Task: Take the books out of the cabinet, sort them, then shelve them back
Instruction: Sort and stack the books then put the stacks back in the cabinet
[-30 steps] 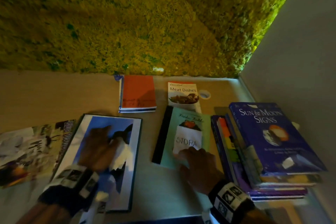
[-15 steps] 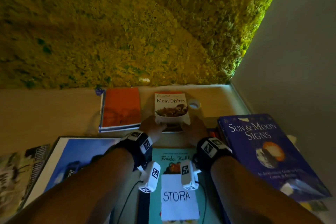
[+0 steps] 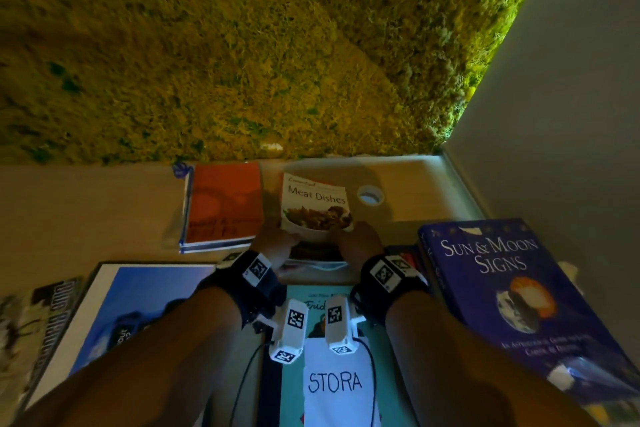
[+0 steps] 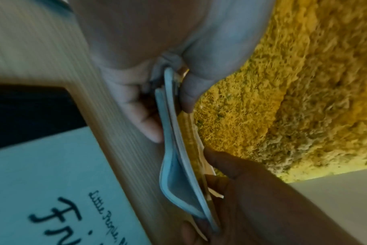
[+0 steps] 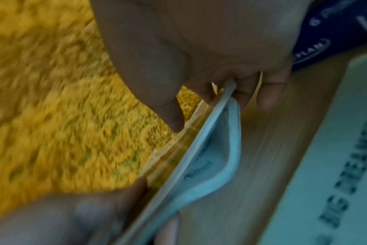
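Observation:
The small "Meat Dishes" book is at the back of the wooden surface, its near edge raised. My left hand pinches the near left corner, thumb on top and fingers beneath. My right hand grips the near right corner the same way. In both wrist views a pale-blue cover sags open under the book between my hands. The teal Frida book with a white "STORA" label lies flat under my wrists.
An orange book stack lies left of the held book and a tape roll lies to its right. The blue "Sun & Moon Signs" stack is at right. A large blue-covered book and a magazine are at left. A moss wall rises behind.
Both hands left the blue-covered book and the Frida book, reached forward and took the near edge of "Meat Dishes". That edge has since lifted off the surface.

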